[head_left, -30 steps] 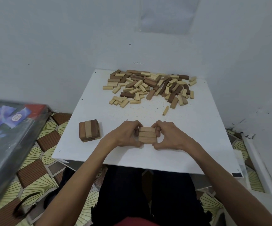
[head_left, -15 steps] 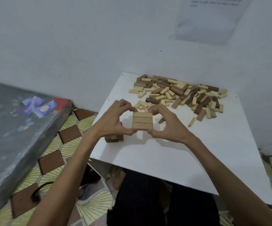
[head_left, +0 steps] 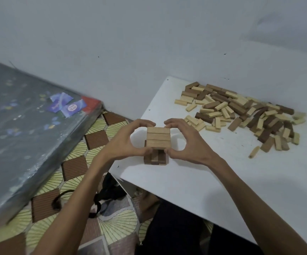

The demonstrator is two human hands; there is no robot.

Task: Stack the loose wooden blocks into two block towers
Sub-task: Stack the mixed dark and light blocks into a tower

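The left hand (head_left: 128, 142) and right hand (head_left: 187, 144) pinch a three-block layer (head_left: 158, 138) just over the low stack (head_left: 155, 159) at the bench's (head_left: 185, 181) left edge. Most blocks (head_left: 241, 111) lie loose far right; no second tower shows.

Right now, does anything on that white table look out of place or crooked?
Nothing looks damaged. The left hand and right hand hold a three-block layer of light wood over the short brown block stack. Only one pale wooden block lies apart from the loose heap.

blocks (head_left: 158, 138) between left hand (head_left: 126, 142), right hand (head_left: 187, 144)
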